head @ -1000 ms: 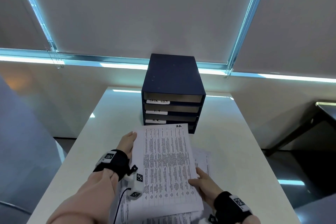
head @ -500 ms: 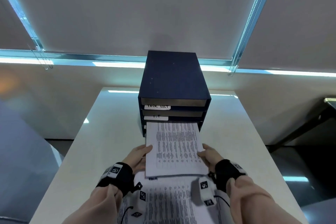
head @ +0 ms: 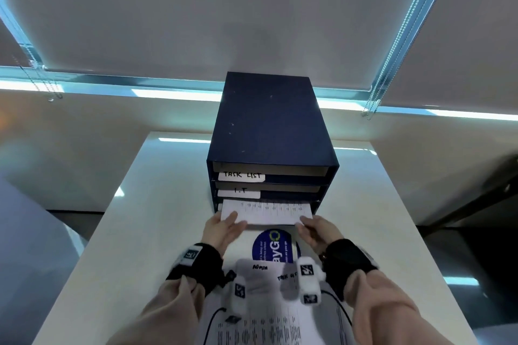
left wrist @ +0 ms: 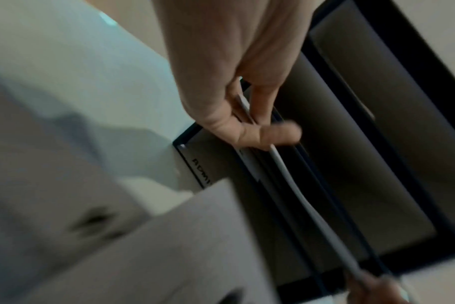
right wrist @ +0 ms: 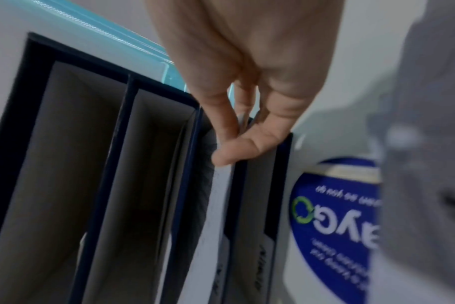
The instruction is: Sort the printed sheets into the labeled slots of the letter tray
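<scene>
A dark blue letter tray stands mid-table, its upper slots labelled "TASK LIST" and "I.T". A printed sheet lies mostly inside the third slot down, with only its near strip showing. My left hand pinches the sheet's near left corner and my right hand pinches its near right corner. The left wrist view shows the sheet edge-on, caught between thumb and fingers, above a slot label reading "ADMI". In the right wrist view the thumb and fingers grip the sheet's edge at the slot mouth.
More printed sheets lie on the white table in front of me, marked "ADMIN" and "TASK LIST" by hand. A round blue sticker sits on the table between the pile and the tray. Window blinds hang behind.
Both hands have pushed the sheet forward from above the pile into the third slot, so that most of it is now inside the tray.
</scene>
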The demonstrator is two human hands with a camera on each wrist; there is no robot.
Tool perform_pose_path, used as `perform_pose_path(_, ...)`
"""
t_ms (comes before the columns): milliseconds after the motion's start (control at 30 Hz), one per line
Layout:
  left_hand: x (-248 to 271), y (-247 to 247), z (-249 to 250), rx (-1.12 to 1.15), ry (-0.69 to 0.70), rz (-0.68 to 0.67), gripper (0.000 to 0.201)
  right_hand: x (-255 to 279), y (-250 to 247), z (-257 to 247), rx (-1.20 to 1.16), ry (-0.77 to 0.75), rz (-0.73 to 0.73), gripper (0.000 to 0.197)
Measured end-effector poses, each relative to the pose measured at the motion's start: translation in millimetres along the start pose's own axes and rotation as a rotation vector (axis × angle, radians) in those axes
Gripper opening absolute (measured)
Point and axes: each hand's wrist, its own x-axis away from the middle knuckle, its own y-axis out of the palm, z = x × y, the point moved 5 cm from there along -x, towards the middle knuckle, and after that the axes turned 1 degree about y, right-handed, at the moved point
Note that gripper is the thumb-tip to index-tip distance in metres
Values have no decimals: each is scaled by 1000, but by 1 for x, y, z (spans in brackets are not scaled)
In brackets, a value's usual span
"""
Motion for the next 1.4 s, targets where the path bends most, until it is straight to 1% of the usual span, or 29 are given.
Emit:
perform_pose_path(33, -5, 5, 7, 84, -11, -27, 49, -6, 9, -4, -89, -19, 0, 14)
perform_pose_path(67, -10, 10, 13, 126, -15, -59, 48, -11, 19, -8, -148, -51, -27, 15)
perform_pose_path(133, -15, 18, 21, 78, -32, -69, 45, -20, 36, -13, -180, -90, -93, 20)
perform_pose_path(167, -13, 19, 24, -8, -30, -68, 37, -19, 41, -12, -158, -100, -117, 22)
perform_pose_path(233, -4, 21, 27, -218, 24, -77, 17, -11, 41, -11, -87, -126, -134, 20)
perform_pose_path(267, 1, 20, 29, -330, 82, -64, 13, -4, 37, -10, -43, -153, -140, 21)
perform_pose_path(300, 8, 16, 29, -429, 142, -47, 13, 7, 32, -7, 20, -177, -145, 23)
perform_pose_path(367, 27, 4, 24, -547, 230, -34, 12, 32, 16, 4, 178, -211, -152, 23)
perform_pose_path(400, 39, -2, 18, -578, 243, -45, 12, 43, 5, 13, 242, -220, -135, 21)
perform_pose_path(467, 61, -15, 0, -624, 240, -92, 19, 60, -20, 37, 337, -219, -88, 16)
perform_pose_path(500, 72, -21, -8, -703, 265, -115, 20, 66, -32, 51, 378, -212, -61, 14)
perform_pose_path(533, 82, -26, -14, -864, 318, -130, 17, 71, -42, 65, 413, -212, -32, 12)
perform_pose_path(600, 100, -35, -25, -1299, 442, -141, 13, 82, -61, 91, 502, -220, 34, 14)
perform_pose_path(633, 108, -38, -30, -1462, 477, -161, 16, 90, -68, 101, 535, -215, 55, 14)
perform_pose_path(700, 115, -47, -42, -1647, 449, -193, 29, 104, -77, 117, 568, -213, 71, 12)
perform_pose_path(733, 117, -51, -46, -1700, 424, -190, 32, 109, -80, 121, 582, -216, 69, 13)
perform_pose_path(767, 120, -51, -48, -1738, 422, -178, 32, 112, -82, 122, 594, -220, 62, 15)
perform_pose_path(867, 133, -44, -44, -1718, 542, -129, 15, 113, -85, 123, 561, -213, 46, 26)
perform_pose_path(933, 140, -39, -38, -1661, 618, -111, 15, 114, -88, 120, 524, -216, 65, 32)
perform_pose_path(1000, 147, -35, -34, -1613, 661, -94, 18, 115, -91, 117, 490, -211, 64, 33)
perform_pose_path(1133, 160, -26, -29, -1627, 818, -7, 11, 116, -93, 116, 564, -189, 41, 33)
perform_pose_path(1200, 162, -24, -30, -1690, 826, 7, 10, 117, -94, 117, 625, -196, 55, 33)
perform_pose_path(1267, 159, -25, -29, -1765, 830, 11, 2, 117, -96, 118, 673, -204, 62, 36)
perform_pose_path(1300, 159, -23, -27, -1784, 847, 23, 2, 120, -95, 118, 678, -203, 56, 37)
perform_pose_path(1367, 158, -20, -26, -1680, 798, -20, 6, 123, -95, 118, 666, -199, 60, 41)
perform_pose_path(1400, 157, -20, -23, -1570, 758, -67, 8, 125, -94, 117, 659, -197, 52, 45)
